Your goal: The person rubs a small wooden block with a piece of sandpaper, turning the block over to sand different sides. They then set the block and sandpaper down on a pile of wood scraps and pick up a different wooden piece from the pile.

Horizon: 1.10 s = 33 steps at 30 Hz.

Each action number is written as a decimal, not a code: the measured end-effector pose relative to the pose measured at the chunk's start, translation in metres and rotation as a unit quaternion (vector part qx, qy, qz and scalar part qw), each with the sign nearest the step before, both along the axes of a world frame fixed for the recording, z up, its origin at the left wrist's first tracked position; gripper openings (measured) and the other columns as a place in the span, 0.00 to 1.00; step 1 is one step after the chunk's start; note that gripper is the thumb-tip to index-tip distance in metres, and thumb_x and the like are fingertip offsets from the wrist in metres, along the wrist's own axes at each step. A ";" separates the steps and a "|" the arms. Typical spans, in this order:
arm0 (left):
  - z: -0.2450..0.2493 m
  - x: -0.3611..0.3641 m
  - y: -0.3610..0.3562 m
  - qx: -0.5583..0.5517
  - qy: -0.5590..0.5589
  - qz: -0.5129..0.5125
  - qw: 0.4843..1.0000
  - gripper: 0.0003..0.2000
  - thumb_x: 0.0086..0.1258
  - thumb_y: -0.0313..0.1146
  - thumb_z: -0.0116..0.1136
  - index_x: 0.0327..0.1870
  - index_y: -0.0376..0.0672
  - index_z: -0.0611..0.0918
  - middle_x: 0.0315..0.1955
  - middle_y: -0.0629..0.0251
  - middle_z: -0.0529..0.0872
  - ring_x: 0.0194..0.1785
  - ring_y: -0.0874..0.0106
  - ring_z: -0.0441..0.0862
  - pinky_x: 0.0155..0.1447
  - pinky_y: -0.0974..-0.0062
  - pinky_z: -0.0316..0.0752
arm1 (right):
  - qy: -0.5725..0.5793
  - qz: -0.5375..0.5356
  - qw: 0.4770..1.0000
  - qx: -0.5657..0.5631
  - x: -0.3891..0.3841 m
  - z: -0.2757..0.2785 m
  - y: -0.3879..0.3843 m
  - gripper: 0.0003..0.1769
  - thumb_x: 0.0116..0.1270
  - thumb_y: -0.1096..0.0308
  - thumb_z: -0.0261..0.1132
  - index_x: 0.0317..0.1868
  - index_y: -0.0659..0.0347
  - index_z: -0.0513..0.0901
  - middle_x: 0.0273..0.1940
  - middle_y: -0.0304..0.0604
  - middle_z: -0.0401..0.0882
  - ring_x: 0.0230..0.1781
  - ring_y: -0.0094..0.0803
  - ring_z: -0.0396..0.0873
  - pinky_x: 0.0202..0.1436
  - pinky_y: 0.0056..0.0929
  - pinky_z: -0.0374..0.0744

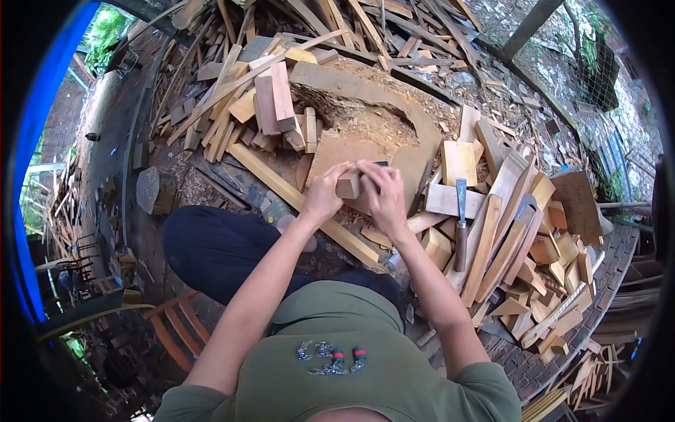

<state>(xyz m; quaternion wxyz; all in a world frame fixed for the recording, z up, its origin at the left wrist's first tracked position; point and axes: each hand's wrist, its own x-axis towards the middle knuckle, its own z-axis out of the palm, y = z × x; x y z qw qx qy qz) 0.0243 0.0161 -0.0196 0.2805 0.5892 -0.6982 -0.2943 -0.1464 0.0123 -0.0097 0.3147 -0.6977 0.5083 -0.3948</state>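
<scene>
My left hand (326, 193) is closed round a short wooden block (347, 188), its squared end facing me. From the other side my right hand (383, 195) meets the block, fingers bent and pressed together at its top. A small dark edge (380, 163) shows just beyond those fingers; what it belongs to is hidden. Both hands are over the near part of a large, hollowed wooden slab (344, 151). A chisel (461, 224) with a wooden handle lies on boards to the right of my right hand.
A long square batten (281, 184) lies slanting beneath my left forearm. Stacked offcuts (242, 105) rise at the far left of the slab. Many loose blocks (548, 271) are piled on the right. A round log end (155, 190) stands at left.
</scene>
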 end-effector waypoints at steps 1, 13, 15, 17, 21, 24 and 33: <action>0.000 -0.001 0.001 -0.012 0.002 0.001 1.000 0.28 0.49 0.16 0.65 0.57 0.36 0.79 0.55 0.50 0.83 0.59 0.56 0.81 0.63 0.67 0.76 | 0.026 -0.039 0.999 0.028 -0.005 -0.009 -0.008 0.16 0.70 0.67 0.61 0.56 0.59 0.83 0.55 0.44 0.83 0.51 0.41 0.74 0.60 0.36 0.71; 0.002 0.002 -0.007 -0.025 -0.040 -0.029 0.998 0.28 0.48 0.17 0.66 0.57 0.35 0.80 0.55 0.50 0.83 0.60 0.58 0.80 0.64 0.67 0.76 | -0.009 -0.088 0.995 0.044 0.002 -0.020 -0.009 0.14 0.69 0.64 0.62 0.52 0.55 0.85 0.52 0.40 0.84 0.49 0.42 0.74 0.56 0.38 0.73; 0.003 0.000 -0.006 0.041 -0.028 -0.005 0.999 0.29 0.48 0.17 0.67 0.57 0.35 0.79 0.55 0.50 0.83 0.60 0.57 0.80 0.64 0.66 0.75 | 0.018 -0.025 0.999 -0.024 0.009 0.003 0.007 0.14 0.68 0.65 0.62 0.53 0.54 0.84 0.50 0.39 0.84 0.48 0.41 0.75 0.53 0.38 0.72; 0.007 -0.003 -0.004 0.033 -0.015 -0.007 0.999 0.28 0.48 0.17 0.67 0.56 0.35 0.80 0.54 0.50 0.83 0.59 0.56 0.81 0.63 0.66 0.76 | -0.003 0.001 0.999 -0.033 0.010 0.013 0.012 0.15 0.69 0.66 0.62 0.54 0.54 0.84 0.50 0.39 0.84 0.48 0.41 0.74 0.53 0.37 0.72; -0.005 0.000 -0.002 -0.043 -0.033 -0.012 0.998 0.27 0.48 0.21 0.69 0.55 0.36 0.80 0.51 0.50 0.84 0.56 0.55 0.83 0.61 0.65 0.77 | 0.011 -0.101 0.995 0.026 0.001 -0.035 -0.009 0.17 0.69 0.67 0.61 0.57 0.55 0.83 0.52 0.42 0.84 0.48 0.41 0.74 0.54 0.36 0.71; 0.012 -0.003 -0.007 0.028 -0.020 0.002 0.999 0.28 0.48 0.23 0.70 0.56 0.36 0.80 0.52 0.50 0.84 0.56 0.56 0.82 0.61 0.66 0.77 | -0.005 -0.026 0.999 -0.030 0.015 0.006 0.013 0.17 0.69 0.67 0.61 0.57 0.56 0.83 0.53 0.42 0.83 0.48 0.42 0.74 0.54 0.37 0.71; 0.008 0.001 -0.008 0.014 -0.014 0.015 1.000 0.28 0.47 0.26 0.72 0.55 0.40 0.81 0.50 0.51 0.85 0.54 0.55 0.84 0.57 0.65 0.79 | 0.011 -0.022 0.999 -0.041 0.020 0.002 0.008 0.14 0.67 0.67 0.62 0.53 0.53 0.84 0.54 0.40 0.83 0.49 0.40 0.74 0.52 0.39 0.71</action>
